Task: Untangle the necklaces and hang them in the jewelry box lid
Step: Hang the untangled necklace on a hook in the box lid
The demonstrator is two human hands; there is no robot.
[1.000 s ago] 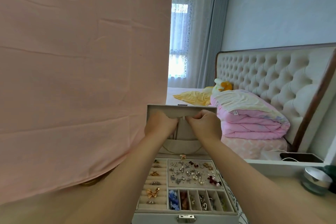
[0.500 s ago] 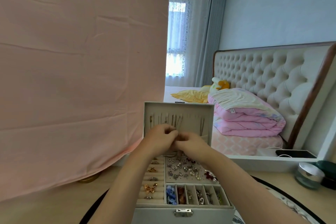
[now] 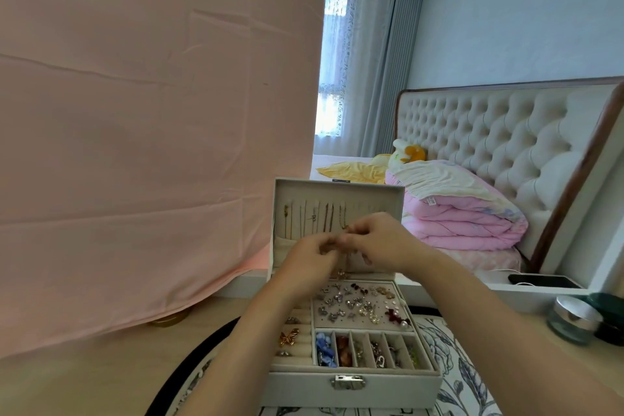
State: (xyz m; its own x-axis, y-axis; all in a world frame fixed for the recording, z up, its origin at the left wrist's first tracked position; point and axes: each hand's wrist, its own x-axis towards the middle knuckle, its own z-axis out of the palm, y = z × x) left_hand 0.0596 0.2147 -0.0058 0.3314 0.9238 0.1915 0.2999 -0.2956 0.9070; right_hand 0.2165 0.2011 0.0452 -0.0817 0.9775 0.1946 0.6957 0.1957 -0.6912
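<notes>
The jewelry box (image 3: 304, 385) sits at lower centre of the frame on a round floral mat (image 3: 456, 365) laid on the pale wood bench (image 3: 84, 382). Its lid (image 3: 337, 184) stands upright at the far side. Several necklaces (image 3: 317, 219) hang in a row across the left and middle of the lid's inner face.

The 2 grips meet just in front of the lid, above the back of the tray. The left grip (image 3: 314, 255) sits slightly lower and the right grip (image 3: 378, 240) slightly higher. On both, the fingertips are curled inward and drawn together, touching each other at centre. Blur makes it impossible to tell whether a chain is pinched between them.

Below the forearms, the tray holds scattered earrings (image 3: 354, 304), a gold butterfly piece (image 3: 288, 336) at its left, and narrow front compartments of small items.

A pink cloth (image 3: 152, 128) fills the left half of the frame. At right are a tufted headboard (image 3: 489, 135) and a folded pink quilt (image 3: 462, 219), with a glass jar (image 3: 574, 319) at the bench's right edge.
</notes>
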